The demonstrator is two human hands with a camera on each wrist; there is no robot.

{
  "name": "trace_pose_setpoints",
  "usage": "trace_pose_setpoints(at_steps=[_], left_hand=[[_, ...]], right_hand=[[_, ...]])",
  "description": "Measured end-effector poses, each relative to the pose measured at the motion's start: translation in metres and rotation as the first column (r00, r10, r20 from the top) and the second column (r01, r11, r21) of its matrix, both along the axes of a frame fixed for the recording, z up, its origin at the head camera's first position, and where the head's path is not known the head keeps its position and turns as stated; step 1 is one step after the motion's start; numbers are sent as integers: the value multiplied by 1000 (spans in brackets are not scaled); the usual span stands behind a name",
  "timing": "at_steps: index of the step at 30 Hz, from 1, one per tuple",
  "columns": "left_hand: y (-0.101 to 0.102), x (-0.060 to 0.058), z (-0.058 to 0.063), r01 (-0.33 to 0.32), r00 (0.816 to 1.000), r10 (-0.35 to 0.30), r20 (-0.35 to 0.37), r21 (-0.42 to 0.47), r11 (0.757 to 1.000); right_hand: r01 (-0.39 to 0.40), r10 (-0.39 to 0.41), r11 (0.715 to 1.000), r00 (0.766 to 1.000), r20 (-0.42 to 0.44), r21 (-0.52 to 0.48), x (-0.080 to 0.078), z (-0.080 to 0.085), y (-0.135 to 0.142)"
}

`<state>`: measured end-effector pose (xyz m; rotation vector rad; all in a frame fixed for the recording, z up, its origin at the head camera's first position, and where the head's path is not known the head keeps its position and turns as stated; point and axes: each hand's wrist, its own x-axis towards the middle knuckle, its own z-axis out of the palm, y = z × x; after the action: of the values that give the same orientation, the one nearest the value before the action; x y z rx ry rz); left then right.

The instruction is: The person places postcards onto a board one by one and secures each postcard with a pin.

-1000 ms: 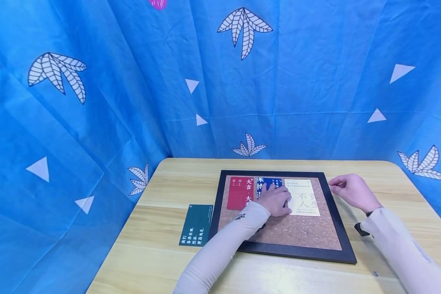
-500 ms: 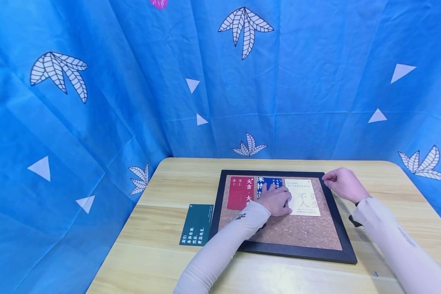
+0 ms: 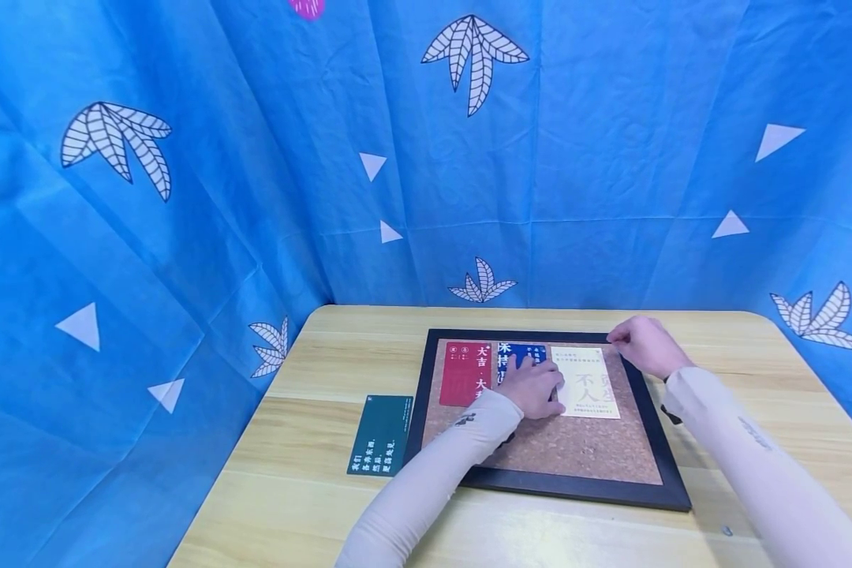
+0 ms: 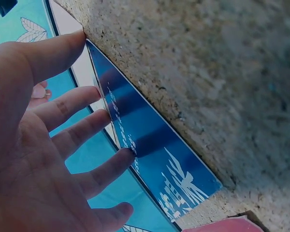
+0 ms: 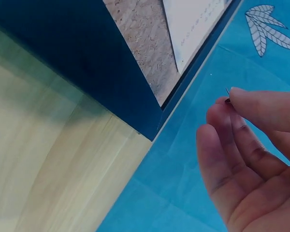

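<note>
A black-framed corkboard [image 3: 582, 454] lies on the table, with a red card [image 3: 460, 377], a blue card [image 3: 525, 349] and a cream card [image 3: 575, 369] side by side along its far part. My left hand [image 3: 532, 388] rests with spread fingers over the blue card and at the cream card's left edge. Over the board's far right corner, close to the cream card's top corner, is my right hand [image 3: 649, 347]. Its thumb and fingertips pinch a small pushpin [image 5: 227, 100], whose thin metal point shows in the right wrist view.
A green card [image 3: 378, 435] lies on the wooden table [image 3: 291, 442] left of the board. Near the front right is a tiny grey object [image 3: 727, 531]. A blue patterned curtain [image 3: 575, 158] hangs behind and beside the table.
My right hand has moved left and slightly away from me, from beside the frame's right edge to over its far right corner. My left hand stays in place on the cards.
</note>
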<state>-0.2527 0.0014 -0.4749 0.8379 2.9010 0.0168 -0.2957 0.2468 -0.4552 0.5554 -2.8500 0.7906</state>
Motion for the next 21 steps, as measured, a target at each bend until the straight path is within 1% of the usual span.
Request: trace_pose_setpoints(at_steps=[9,17,21], left_hand=[[0,2,1,-8,1000,8,6,-3,1000],[0,1,-1,-13,1000,13,10,0,1000],[0,2,0,-13,1000,13,11,-2,1000]], right_hand=[[1,-3,999,1000,29,54,-8,-4,-9],[-30,30,993,1000,6,111,-16,-12,-11],[-34,31,992,999,25,125,-19,-14,-12]])
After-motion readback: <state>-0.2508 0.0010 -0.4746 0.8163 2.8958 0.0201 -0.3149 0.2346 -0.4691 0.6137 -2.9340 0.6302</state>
